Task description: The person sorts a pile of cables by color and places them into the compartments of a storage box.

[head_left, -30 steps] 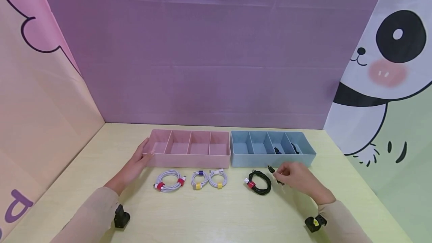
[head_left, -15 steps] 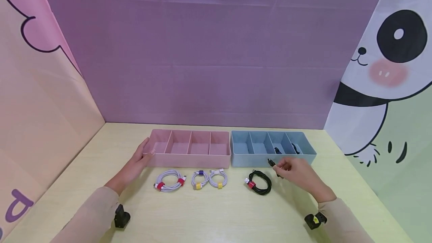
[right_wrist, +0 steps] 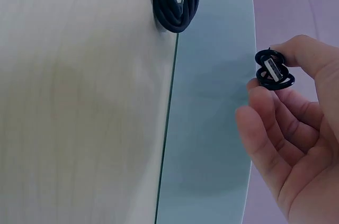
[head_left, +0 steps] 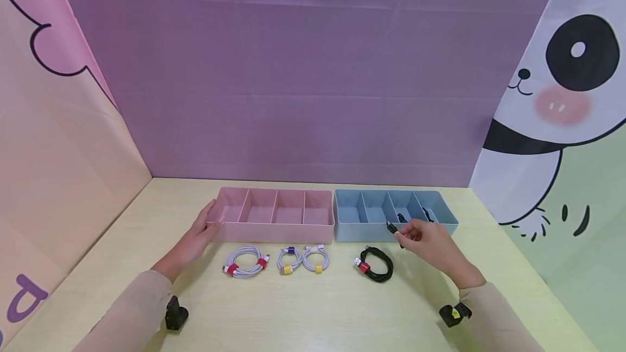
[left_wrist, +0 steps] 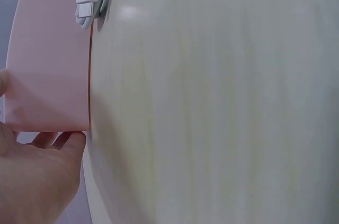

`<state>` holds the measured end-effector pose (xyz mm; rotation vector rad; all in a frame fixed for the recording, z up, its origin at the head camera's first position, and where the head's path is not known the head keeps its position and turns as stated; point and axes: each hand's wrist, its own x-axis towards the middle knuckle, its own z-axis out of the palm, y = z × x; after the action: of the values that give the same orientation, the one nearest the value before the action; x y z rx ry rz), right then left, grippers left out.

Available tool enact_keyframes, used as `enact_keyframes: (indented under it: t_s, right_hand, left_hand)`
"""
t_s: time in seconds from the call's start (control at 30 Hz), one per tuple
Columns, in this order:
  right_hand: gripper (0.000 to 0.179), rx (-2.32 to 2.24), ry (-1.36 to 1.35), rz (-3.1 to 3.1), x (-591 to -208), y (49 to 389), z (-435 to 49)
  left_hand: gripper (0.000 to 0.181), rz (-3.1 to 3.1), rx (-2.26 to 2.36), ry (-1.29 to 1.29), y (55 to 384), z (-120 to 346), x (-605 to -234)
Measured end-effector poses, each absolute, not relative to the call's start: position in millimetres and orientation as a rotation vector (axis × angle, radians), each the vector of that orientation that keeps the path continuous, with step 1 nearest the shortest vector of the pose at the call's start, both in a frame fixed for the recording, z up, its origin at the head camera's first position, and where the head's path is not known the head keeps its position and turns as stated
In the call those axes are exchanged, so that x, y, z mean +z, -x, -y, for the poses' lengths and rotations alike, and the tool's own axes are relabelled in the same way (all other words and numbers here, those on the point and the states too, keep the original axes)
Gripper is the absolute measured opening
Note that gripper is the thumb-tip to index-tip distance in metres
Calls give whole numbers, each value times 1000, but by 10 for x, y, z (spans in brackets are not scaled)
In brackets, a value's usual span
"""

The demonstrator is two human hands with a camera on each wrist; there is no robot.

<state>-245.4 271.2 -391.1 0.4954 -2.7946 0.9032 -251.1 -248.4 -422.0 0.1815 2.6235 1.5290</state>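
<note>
My right hand pinches a small coiled black USB cable between thumb and fingertips, its metal plug showing in the right wrist view. It is raised at the front wall of the blue divided box, near the rim. On the left, my left hand holds the end of the pink divided box, thumb over the rim and fingers against the outer end wall. Dark cables lie in the two right compartments of the blue box, partly hidden by its front wall.
On the table before the boxes lie a larger black cable coil with a red tie, a white coil with red ties, and two small white coils, one beside the other. A purple backdrop stands behind.
My right hand has lifted the small black cable from near the table up toward the blue box's rim. The left hand and the boxes have stayed in place.
</note>
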Motion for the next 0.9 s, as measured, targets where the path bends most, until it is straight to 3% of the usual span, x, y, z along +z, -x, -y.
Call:
enact_keyframes:
  t_s: [0.9]
  right_hand:
    - [14,878,-485,2736,-3859,2562,-2595]
  left_hand:
    - [80,-2615,1537,-186,2526,2493,-4228]
